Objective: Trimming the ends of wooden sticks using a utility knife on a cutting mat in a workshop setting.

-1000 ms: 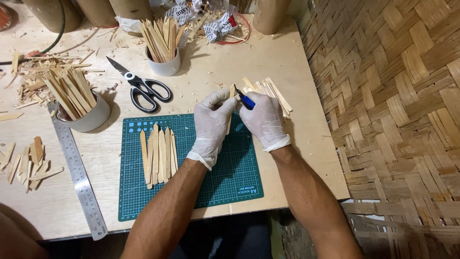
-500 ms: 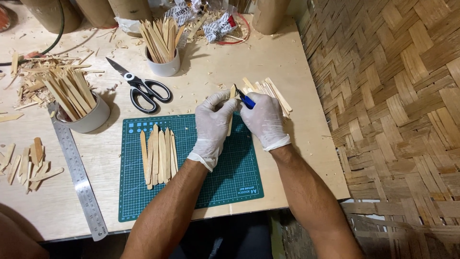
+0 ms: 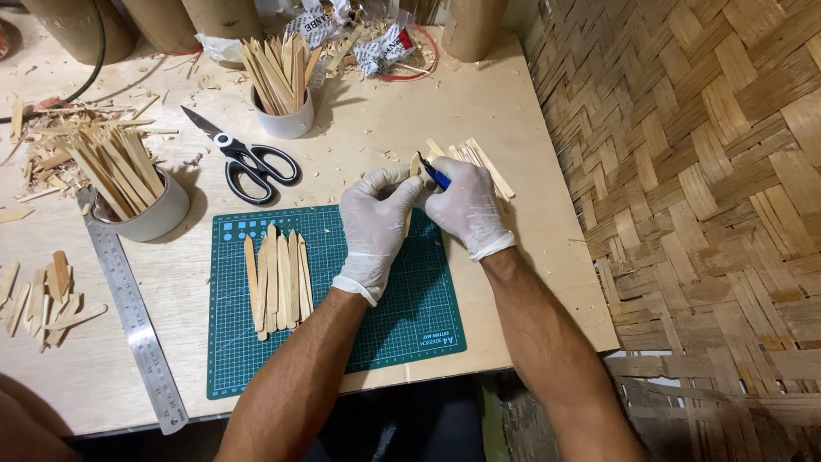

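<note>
Currently my white-gloved left hand (image 3: 375, 224) pinches a thin pale bamboo strip (image 3: 414, 168) above the green cutting mat (image 3: 402, 316); my gloved right hand (image 3: 466, 205) is closed on a small blue-handled knife (image 3: 434, 174), blade at the strip's tip (contact unclear). Cut strips (image 3: 276, 280) lie on the mat's left half. Black-handled scissors (image 3: 248, 159) and a steel ruler (image 3: 130, 312) lie further left.
</note>
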